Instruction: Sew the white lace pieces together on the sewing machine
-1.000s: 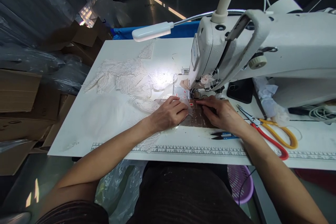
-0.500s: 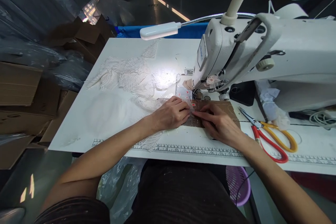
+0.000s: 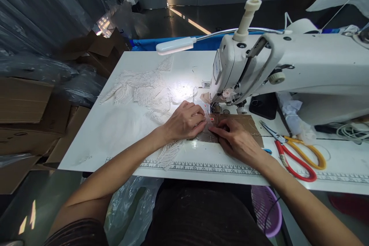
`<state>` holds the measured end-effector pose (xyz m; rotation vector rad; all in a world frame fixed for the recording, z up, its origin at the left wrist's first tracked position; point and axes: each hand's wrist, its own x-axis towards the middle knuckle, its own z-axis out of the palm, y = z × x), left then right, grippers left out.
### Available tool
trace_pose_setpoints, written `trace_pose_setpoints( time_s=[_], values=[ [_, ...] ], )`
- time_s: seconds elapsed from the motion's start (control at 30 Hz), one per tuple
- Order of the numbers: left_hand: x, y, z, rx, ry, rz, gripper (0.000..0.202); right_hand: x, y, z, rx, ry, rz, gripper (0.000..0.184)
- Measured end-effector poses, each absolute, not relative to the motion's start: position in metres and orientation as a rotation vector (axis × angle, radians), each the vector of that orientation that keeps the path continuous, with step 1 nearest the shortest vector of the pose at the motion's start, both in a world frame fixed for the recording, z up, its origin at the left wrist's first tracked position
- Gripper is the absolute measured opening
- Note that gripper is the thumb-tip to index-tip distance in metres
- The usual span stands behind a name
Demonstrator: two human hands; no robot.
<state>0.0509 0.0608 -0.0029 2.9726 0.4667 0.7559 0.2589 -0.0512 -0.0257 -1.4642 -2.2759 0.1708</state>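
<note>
My left hand point(image 3: 188, 121) has its fingers closed on the edge of white lace fabric point(image 3: 170, 153), just left of the sewing machine point(image 3: 245, 69)'s presser foot. A sheer strip of it shows between my two hands. My right hand point(image 3: 240, 138) is at the right end of that strip, index finger stretched towards the left hand, the other fingers bent; its fingertips pinch the strip's edge. Under both hands lies a brown board point(image 3: 248, 123) on the machine bed. More of the lace spreads in a loose heap across the table to the left, lit by the lamp point(image 3: 175, 46).
Scissors point(image 3: 291, 150) with red and yellow handles lie right of my right hand. Behind them are a dark phone point(image 3: 263, 105) and white cloth scraps point(image 3: 290, 109). A printed ruler point(image 3: 201, 167) runs along the front edge. Cardboard boxes point(image 3: 25, 111) stand at the left; a purple basket point(image 3: 275, 215) is below.
The view has shifted, so the machine sits lower and further left in it. My left hand's fingers have lifted and bent slightly; both hands stay at the fabric by the presser foot.
</note>
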Motion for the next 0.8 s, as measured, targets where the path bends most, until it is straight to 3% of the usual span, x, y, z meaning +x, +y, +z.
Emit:
trace_pose_setpoints(
  time_s=[0.8],
  values=[
    [0.062,0.070,-0.014,3.154,0.483,0.481,0.028,0.255,-0.048,-0.023,-1.504,-2.333,0.037,0.033]
  ],
)
